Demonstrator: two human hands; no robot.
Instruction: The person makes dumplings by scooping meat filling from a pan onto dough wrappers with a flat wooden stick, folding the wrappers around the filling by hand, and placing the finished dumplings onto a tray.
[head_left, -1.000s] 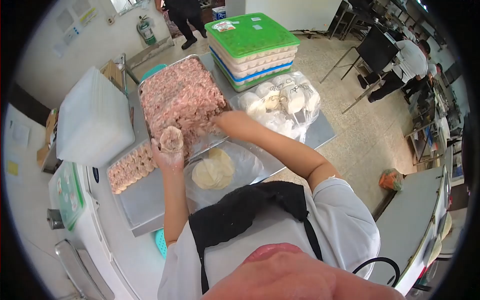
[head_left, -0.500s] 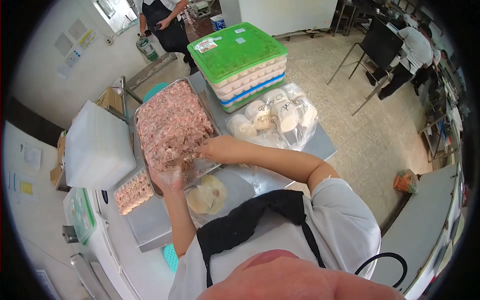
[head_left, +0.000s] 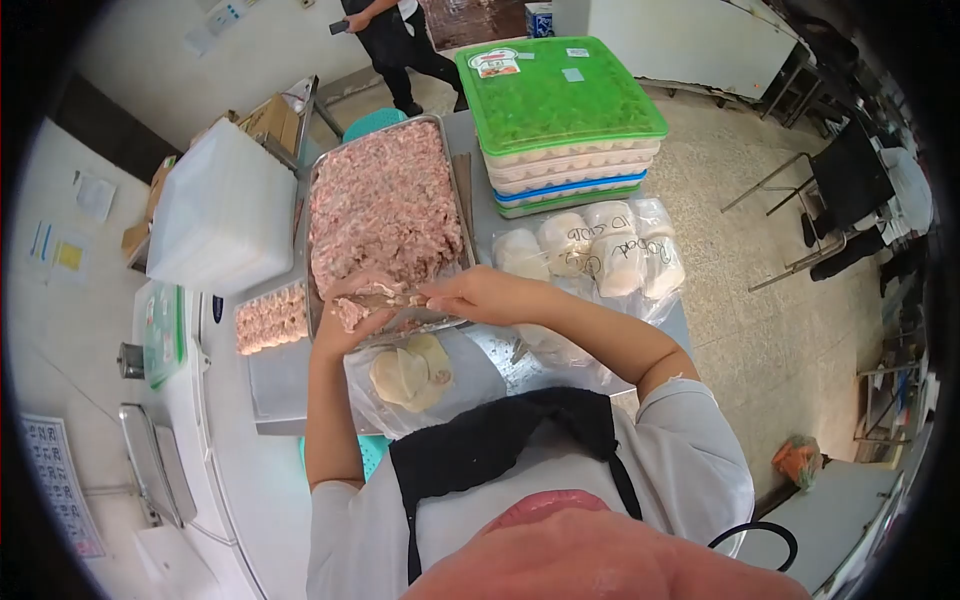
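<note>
My left hand (head_left: 352, 330) is cupped at the near left corner of a metal tray (head_left: 468, 215), holding a lump of minced meat (head_left: 350, 313). Whether a wrapper lies under it I cannot tell. Between finger and thumb, my right hand (head_left: 475, 293) grips a thin flat spatula (head_left: 392, 299) smeared with meat, its tip over the left palm. Pink minced meat (head_left: 385, 205) fills much of the tray, scooped lower at the near side. Round pale dumpling wrappers (head_left: 410, 375) lie on plastic just below my hands. Rows of filled dumplings (head_left: 270, 318) sit at the left.
Green-lidded stacked trays (head_left: 560, 100) stand at the back right of the table. Before them lie bagged wrapper stacks (head_left: 600, 245) with handwriting. White plastic containers (head_left: 220, 205) are piled on the left. A person (head_left: 395, 45) stands beyond the table; another is by a black chair (head_left: 850, 175).
The view has shifted, so the table sits farther right. My left hand has turned, showing the meat in its palm. The spatula has come over that palm from the tray's meat.
</note>
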